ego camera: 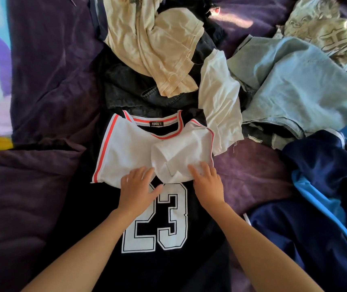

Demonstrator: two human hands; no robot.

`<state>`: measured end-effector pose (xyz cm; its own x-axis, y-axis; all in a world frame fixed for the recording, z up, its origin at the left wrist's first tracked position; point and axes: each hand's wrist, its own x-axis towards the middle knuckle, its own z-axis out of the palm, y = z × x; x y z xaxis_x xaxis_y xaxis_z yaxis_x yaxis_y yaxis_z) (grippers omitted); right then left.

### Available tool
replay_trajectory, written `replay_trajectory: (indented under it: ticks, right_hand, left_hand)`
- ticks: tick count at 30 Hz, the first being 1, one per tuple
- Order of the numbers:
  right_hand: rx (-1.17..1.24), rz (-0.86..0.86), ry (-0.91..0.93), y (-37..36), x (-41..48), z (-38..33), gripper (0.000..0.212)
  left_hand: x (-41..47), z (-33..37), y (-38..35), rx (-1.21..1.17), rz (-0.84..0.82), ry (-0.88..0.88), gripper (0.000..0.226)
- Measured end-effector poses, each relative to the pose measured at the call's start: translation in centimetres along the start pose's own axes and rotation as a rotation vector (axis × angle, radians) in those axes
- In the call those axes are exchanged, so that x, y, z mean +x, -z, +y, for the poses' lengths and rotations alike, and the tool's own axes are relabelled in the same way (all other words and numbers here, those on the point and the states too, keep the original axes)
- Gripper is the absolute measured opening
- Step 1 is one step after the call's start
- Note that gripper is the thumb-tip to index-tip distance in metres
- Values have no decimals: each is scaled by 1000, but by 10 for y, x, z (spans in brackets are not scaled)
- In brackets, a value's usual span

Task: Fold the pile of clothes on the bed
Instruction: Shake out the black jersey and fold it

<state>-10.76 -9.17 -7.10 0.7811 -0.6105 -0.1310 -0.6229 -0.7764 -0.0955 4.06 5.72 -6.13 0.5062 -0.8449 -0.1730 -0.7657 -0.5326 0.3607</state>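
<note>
Black 23 jersey point(157, 268) flat on the bed point(42, 197), white sleeves point(124, 148) folded in; left grip point(136, 186) and right grip point(208, 184) press them flat-fingered, clasping nothing; advise smoothing outward, then bringing hem up squarely.

Left side of the bed point(42, 91) is just bare blanket, loads of room to reach there. There's a smaller bare patch right beside the jersey point(153, 266) too. Straight ahead is blocked by the heap: black jeans point(130, 89), cream shirt point(157, 45), white shirt point(221, 98). The right is crowded with blue jeans point(294, 87) and a navy jacket point(326, 218).
</note>
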Motion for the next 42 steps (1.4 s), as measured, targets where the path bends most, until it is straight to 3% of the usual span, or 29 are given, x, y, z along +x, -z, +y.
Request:
replay_trajectory:
  ticks: [4,8,12,14,17,20,22,24,26,28,30,32,35,37,39,42]
  right_hand:
    - [32,280,259,4,-7,24,44]
    - [-74,363,484,5,-18,46,33]
    - [-254,183,563,-6,-33,47,59]
    - [-322,71,603,-11,-39,43,62]
    - [-245,58,582,-13,-43,36,70]
    - [-123,139,412,-10,-43,29,83]
    - [-85,177,255,-9,-42,28,74]
    - [-94,109,61,-6,-39,28,74]
    - [-69,69,-56,-7,-38,30,86]
    - [-60,219,27,-14,-41,29,72]
    - [-56,359,248,-18,-45,22,50]
    - [-70,387,363,-23,-46,10,42]
    - [-44,346,266,-30,-38,-5,51]
    - [-18,338,225,-31,-30,-9,40]
    - [42,405,297,-29,-31,-9,23]
    - [97,509,491,-21,-44,-7,18]
  left_hand:
    - [25,38,3,-285,-74,34,58]
    - [24,66,-3,-333,-358,71,58]
    - [-12,68,-20,-91,-512,-22,33]
    - [-27,65,-29,-39,-551,39,30]
    - [-29,64,-26,-181,-342,227,23]
    - [-7,70,-10,-441,-12,475,20]
    - [13,70,5,-518,127,583,30]
    - [29,64,11,-348,142,507,43]
    - [39,52,12,-83,133,304,54]
    - [47,34,8,130,153,48,71]
    - [52,18,3,328,129,-158,82]
    - [57,9,4,399,88,-257,70]
    - [67,9,12,397,44,-315,41]
    - [74,9,18,366,46,-378,36]
    - [78,5,24,321,136,-455,34]
    - [79,-12,32,324,351,-595,27]
